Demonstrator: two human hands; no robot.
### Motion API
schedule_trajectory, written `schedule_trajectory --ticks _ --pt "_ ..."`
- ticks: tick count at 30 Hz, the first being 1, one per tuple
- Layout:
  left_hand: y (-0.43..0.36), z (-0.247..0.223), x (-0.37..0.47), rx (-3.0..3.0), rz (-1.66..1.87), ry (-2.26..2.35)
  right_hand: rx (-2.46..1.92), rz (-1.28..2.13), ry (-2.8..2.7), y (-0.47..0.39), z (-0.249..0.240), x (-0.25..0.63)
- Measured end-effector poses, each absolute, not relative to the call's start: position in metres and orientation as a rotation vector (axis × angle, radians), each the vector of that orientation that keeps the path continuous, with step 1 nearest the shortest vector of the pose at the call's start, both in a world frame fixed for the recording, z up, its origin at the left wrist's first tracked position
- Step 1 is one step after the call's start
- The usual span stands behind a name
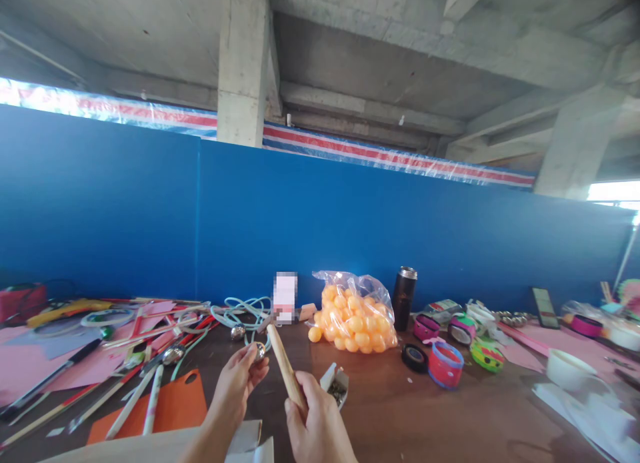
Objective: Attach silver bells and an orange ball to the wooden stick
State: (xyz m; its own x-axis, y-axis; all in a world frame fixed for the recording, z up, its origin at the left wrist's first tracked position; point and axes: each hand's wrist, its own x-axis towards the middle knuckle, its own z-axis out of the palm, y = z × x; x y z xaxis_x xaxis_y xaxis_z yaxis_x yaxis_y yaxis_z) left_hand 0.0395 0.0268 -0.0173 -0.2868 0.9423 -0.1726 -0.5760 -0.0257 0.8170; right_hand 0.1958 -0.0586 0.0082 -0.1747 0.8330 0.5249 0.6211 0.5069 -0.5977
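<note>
Pinched between the fingers of my left hand (241,378) is a small shiny metal ball (259,352). My right hand (317,420) is wrapped round the lower part of a light wooden stick (283,363), whose upper end leans toward the ball. Ball and stick are close together; whether they touch I cannot tell. A small open box (336,385) with small metal pieces inside stands just beyond my right hand. Behind my hands a clear plastic bag (357,320) holds several orange balls, and one orange ball (315,334) lies beside it.
Brown table (400,420). Left: orange sheet (173,406), pens, pink paper, another metal ball (237,332) and pale blue cord (243,311). Right: black bottle (405,298), black tape roll (415,358), red-and-blue container (445,365), white cup (569,368). A blue partition (320,216) stands behind.
</note>
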Motion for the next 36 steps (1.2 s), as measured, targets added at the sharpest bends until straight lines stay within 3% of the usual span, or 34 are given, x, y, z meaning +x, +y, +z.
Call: schedule_trajectory --ticks 36 --pt "0.036 -0.027 0.032 0.404 1.740 0.933 -1.281 0.314 -1.977 -0.057 0.004 0.195"
